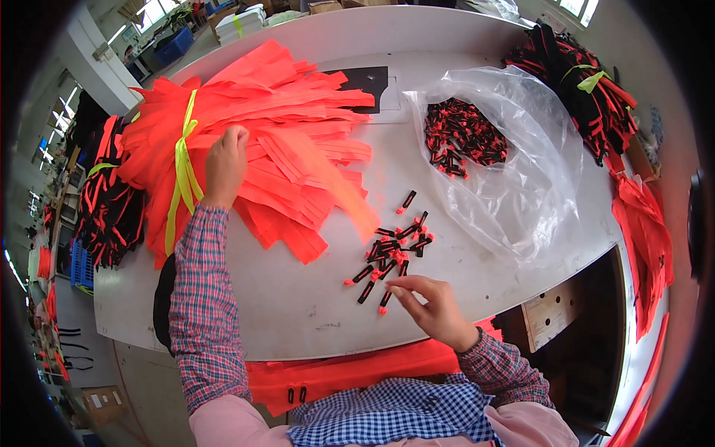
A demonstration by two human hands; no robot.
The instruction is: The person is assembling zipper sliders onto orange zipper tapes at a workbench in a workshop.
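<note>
My left hand (226,165) is closed over the large bundle of orange-red fabric strips (298,104). One loose strip (320,175), blurred by motion, runs from beside its fingers down to the right, and the hand appears to grip it. A yellow-green tie (182,153) goes round the bundle. My right hand (428,307) is pinched at the near edge of a loose pile of small black tabs with red-orange ends (387,252). Whatever lies between its fingertips, if anything, is too small to make out. One tab (384,299) lies just under those fingertips.
A clear plastic bag (514,201) spills more black-and-red tabs (465,138) at the right. Tied black-and-red bundles (573,82) flank the curved white table (298,313). A dark flat panel (365,82) lies behind the strips. Orange-red fabric (350,365) hangs across my lap.
</note>
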